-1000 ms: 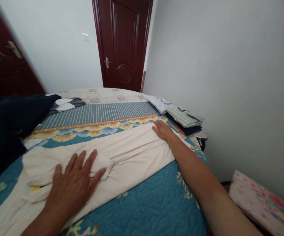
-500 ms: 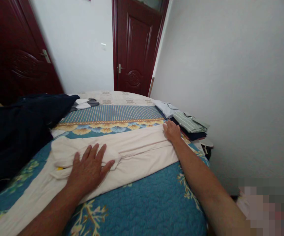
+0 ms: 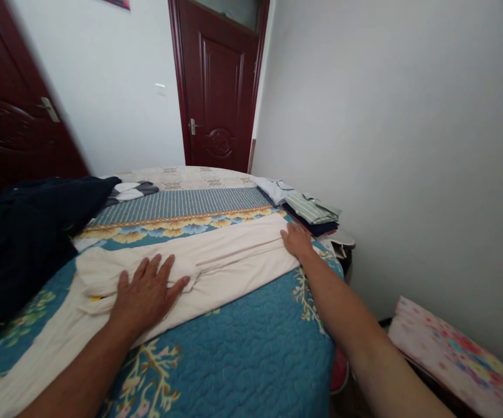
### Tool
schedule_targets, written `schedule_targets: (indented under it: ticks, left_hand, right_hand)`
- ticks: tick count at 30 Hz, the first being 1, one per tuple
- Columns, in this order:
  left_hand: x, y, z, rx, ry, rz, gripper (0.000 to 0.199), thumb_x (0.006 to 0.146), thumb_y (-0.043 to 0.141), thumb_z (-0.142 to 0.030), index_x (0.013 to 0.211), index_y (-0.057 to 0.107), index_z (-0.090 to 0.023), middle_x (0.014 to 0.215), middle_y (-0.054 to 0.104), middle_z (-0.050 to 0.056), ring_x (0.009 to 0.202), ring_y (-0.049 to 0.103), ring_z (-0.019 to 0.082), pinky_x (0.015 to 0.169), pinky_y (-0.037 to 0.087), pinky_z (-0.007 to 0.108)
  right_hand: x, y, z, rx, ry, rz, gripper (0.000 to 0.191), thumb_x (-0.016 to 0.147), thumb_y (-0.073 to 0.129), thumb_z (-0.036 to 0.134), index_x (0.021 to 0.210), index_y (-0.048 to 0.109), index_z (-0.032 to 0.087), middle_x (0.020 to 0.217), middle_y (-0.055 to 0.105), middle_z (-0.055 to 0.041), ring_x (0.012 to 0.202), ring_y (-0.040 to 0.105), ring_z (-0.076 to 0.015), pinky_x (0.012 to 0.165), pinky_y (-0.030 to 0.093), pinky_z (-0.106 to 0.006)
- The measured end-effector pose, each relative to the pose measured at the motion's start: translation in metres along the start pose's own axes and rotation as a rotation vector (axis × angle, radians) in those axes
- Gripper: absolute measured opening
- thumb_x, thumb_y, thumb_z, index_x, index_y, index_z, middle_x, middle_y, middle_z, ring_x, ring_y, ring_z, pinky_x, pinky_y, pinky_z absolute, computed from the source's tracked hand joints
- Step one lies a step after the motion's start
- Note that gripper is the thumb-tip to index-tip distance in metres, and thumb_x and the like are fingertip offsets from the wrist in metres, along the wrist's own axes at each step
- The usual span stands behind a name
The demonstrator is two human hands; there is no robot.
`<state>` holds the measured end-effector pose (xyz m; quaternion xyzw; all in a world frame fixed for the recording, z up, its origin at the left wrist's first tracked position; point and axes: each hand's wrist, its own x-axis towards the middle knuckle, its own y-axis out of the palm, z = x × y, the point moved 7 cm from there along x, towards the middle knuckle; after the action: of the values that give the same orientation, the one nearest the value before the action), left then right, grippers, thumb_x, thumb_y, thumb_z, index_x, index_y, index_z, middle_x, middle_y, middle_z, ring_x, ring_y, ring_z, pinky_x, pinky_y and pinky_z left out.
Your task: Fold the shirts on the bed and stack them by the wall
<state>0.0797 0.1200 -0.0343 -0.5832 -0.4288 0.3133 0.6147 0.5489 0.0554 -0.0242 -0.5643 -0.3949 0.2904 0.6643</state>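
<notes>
A cream-coloured garment (image 3: pixel 242 261), with what looks like a sleeve trailing to the lower left, lies spread in a long folded strip across the bed. Flat on its left part rests my left hand (image 3: pixel 144 296), fingers spread over a bunched fold. Beside that hand a small yellow patch (image 3: pixel 97 298) shows in the cloth. At the garment's far right end my right hand (image 3: pixel 298 241) lies on the edge, thumb apart from the fingers; its fingertips are only partly visible. Neither hand lifts the cloth.
Dark navy clothing (image 3: pixel 29 232) is heaped at the left, near a grey and white cloth piece (image 3: pixel 131 191). Folded clothes (image 3: pixel 312 208) are stacked at the right edge of the bed (image 3: pixel 242 354). A floral pink box-like thing (image 3: pixel 460 360) stands lower right, beside the wall.
The view has swung slightly right, so the scene sits further left. My right hand has shifted slightly nearer along the garment's end, its thumb now apart. My left hand stays flat on the garment.
</notes>
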Motion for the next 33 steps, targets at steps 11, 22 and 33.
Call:
schedule_targets:
  ticks: [11, 22, 33]
  left_hand:
    - [0.002, 0.005, 0.002, -0.029, 0.004, -0.008, 0.084, 0.1, 0.034, -0.071, 0.163, 0.045, -0.018, 0.172, 0.036, 0.02, 0.159, 0.028, 0.046, 0.12, 0.021, 0.077]
    - [0.001, 0.002, 0.001, -0.025, -0.004, -0.007, 0.083, 0.099, 0.035, -0.07, 0.162, 0.047, -0.018, 0.171, 0.037, 0.019, 0.158, 0.03, 0.046, 0.12, 0.021, 0.076]
    - [0.001, 0.002, 0.002, -0.003, -0.004, -0.009, 0.082, 0.1, 0.033, -0.069, 0.163, 0.046, -0.019, 0.171, 0.038, 0.019, 0.158, 0.03, 0.045, 0.12, 0.022, 0.075]
  right_hand:
    - [0.012, -0.003, -0.046, 0.056, 0.283, 0.073, 0.055, 0.102, 0.048, 0.05, 0.129, 0.073, 0.01, 0.126, 0.073, -0.0245, 0.121, 0.07, -0.0329, 0.1, 0.052, -0.039]
    - [0.027, 0.003, -0.044, 0.032, 0.243, 0.151, 0.056, 0.1, 0.049, 0.047, 0.129, 0.075, 0.007, 0.13, 0.072, -0.0277, 0.126, 0.068, -0.0353, 0.102, 0.052, -0.04]
    - [0.024, 0.001, -0.044, 0.122, 0.218, 0.114, 0.053, 0.098, 0.053, 0.045, 0.125, 0.076, 0.006, 0.126, 0.073, -0.0274, 0.121, 0.07, -0.0332, 0.1, 0.05, -0.035]
